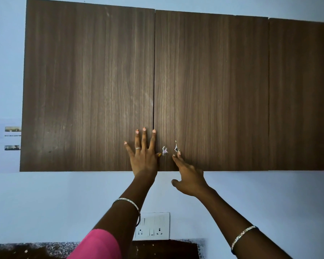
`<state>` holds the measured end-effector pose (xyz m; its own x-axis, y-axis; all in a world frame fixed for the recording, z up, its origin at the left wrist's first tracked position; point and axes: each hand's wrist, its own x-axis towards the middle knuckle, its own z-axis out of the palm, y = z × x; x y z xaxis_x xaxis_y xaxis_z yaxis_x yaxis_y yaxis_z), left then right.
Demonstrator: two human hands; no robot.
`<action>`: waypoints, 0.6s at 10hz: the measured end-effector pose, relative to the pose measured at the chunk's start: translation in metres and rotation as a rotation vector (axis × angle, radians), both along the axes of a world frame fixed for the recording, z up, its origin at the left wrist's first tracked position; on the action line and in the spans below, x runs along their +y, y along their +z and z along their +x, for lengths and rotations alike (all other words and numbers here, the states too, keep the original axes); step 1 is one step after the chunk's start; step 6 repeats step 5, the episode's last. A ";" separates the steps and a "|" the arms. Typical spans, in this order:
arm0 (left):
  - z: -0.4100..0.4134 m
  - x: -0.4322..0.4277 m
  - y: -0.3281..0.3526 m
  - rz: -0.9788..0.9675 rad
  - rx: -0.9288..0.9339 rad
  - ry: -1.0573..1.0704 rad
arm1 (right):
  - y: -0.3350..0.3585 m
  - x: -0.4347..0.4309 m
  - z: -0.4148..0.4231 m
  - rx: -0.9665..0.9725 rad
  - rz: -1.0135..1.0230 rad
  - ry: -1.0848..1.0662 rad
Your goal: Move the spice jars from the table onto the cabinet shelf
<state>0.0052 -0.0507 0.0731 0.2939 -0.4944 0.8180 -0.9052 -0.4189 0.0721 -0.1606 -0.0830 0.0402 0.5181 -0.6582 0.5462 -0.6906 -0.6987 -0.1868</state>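
A dark wood-grain wall cabinet (82,81) fills the upper view, and both of its doors are closed. My left hand (143,154) lies flat with fingers spread on the left door, next to the centre seam. My right hand (188,176) touches the lower part of the right door (213,90) with two fingertips, its thumb hanging below the door's bottom edge. Neither hand holds anything. No spice jar and no shelf is in sight.
Torn sticker scraps (165,150) cling to the right door near my fingers. A third door (303,94) continues to the right. Below are a pale blue wall, a white switch and socket plate (153,227), and a speckled counter edge (36,249).
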 end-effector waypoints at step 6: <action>-0.048 0.050 -0.006 0.119 -0.058 -0.092 | 0.006 0.104 -0.066 -0.470 0.205 0.271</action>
